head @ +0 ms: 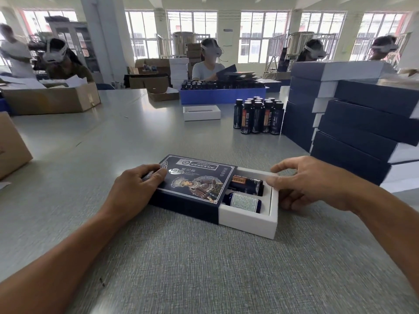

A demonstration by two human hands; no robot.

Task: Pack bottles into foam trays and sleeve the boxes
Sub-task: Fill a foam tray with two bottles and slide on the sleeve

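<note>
The step in hand is sleeving: on the near part of the grey table [204,268], the dark printed sleeve [192,184] covers the left portion of the white tray box [249,219], whose right end protrudes with two bottles [246,193] lying visible in it. The left hand [136,189] holds the sleeve's left end with fingers curled over its far edge and thumb on top, while the right hand [310,182] grips the tray's right end, thumb on the rim and fingers curled round the end wall. Judged from this, the next move calls for pushing the tray straight leftward, square to the sleeve mouth, while the sleeve is braced.
</note>
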